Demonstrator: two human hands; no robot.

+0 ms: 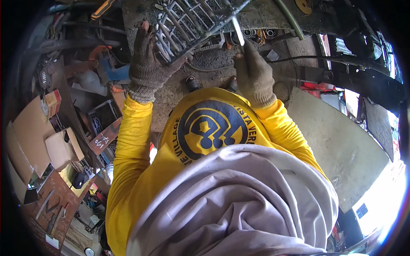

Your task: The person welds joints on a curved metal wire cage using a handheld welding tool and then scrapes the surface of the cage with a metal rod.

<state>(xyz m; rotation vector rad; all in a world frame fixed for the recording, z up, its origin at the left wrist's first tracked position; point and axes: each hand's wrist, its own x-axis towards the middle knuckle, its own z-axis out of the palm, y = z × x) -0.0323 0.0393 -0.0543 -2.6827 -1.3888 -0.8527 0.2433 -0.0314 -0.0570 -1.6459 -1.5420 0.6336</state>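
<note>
A welded grate of grey metal bars (188,21) sits tilted at the top middle, on the edge of the dark worktop. My left hand (148,68), in a knitted work glove, grips its left corner, with the thumb along the lower edge and the fingers up the side. My right hand (255,77), gloved too, is closed around a slim, bright metal tool (238,32). That tool points away from me, and its far end meets or passes behind the grate's long edge bar; which of these, I cannot tell. Its exact kind does not show.
An orange-and-black handled tool (102,9) lies at the top left. A pipe (290,19) crosses the worktop at right, and a dark cable (316,58) runs below it. Cardboard boxes (62,147) fill the left side; a large pale sheet (337,145) leans at right.
</note>
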